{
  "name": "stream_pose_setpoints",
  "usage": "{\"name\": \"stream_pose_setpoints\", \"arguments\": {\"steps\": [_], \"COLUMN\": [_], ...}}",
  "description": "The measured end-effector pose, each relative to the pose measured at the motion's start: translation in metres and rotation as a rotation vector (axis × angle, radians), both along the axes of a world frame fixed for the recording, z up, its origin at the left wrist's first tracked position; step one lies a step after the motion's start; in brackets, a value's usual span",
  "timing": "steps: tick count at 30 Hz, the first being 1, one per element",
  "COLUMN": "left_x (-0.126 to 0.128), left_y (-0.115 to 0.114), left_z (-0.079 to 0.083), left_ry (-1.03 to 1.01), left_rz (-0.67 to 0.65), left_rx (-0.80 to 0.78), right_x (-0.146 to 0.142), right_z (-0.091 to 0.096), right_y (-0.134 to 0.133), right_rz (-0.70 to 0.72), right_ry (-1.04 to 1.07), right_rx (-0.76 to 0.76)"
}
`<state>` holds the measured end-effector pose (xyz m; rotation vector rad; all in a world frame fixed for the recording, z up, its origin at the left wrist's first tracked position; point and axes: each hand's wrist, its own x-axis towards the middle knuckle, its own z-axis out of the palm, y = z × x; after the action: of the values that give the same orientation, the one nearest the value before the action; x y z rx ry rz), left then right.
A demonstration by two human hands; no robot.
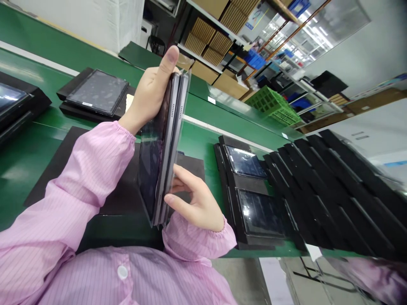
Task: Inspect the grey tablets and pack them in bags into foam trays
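Observation:
I hold a thin grey tablet [163, 148] on edge, upright, above a black mat [63, 169] on the green bench. My left hand [151, 91] grips its upper part, thumb along the top edge, fingers hidden behind the screen side. My right hand [195, 201] pinches the lower edge from the right, fingers curled against the tablet's back. A clear film or bag seems to wrap the tablet. Both arms wear pink striped sleeves.
A tablet in a black tray [95, 93] lies at the back left; another dark tray [15, 106] sits at the far left. To the right stand trays with screens [251, 195] and a long row of black trays [333, 190]. Shelves with cartons and a green crate [273, 106] lie beyond.

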<state>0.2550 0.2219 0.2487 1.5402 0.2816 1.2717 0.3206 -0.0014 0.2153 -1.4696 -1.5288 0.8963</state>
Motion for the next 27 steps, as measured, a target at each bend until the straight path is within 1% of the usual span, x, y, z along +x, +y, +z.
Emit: {"name": "stream_pose_setpoints", "arguments": {"steps": [3, 9, 14, 19, 23, 25, 27], "left_x": [-0.001, -0.002, -0.001, -0.004, -0.007, -0.009, -0.010], "left_y": [-0.005, -0.007, -0.007, -0.017, -0.025, -0.028, -0.032], "left_z": [0.002, 0.002, 0.003, 0.008, 0.010, 0.011, 0.013], "left_ry": [-0.005, 0.022, -0.029, -0.003, -0.014, -0.013, -0.023], "left_rz": [-0.023, 0.012, -0.037, -0.031, -0.064, -0.086, -0.090], "left_rx": [0.015, -0.001, 0.038, 0.027, 0.052, 0.055, 0.062], "right_x": [0.001, 0.002, 0.002, 0.005, 0.010, 0.010, 0.004], "right_z": [0.001, 0.005, 0.007, 0.005, 0.006, 0.008, 0.008], "right_y": [-0.001, -0.003, -0.004, -0.005, -0.006, -0.005, -0.002], "right_rz": [0.024, 0.031, 0.048, 0.069, 0.096, 0.136, 0.132], "right_ry": [0.022, 0.003, -0.040, -0.053, -0.076, -0.071, -0.063], "right_rx": [-0.001, -0.021, 0.019, 0.036, 0.031, 0.069, 0.138]}}
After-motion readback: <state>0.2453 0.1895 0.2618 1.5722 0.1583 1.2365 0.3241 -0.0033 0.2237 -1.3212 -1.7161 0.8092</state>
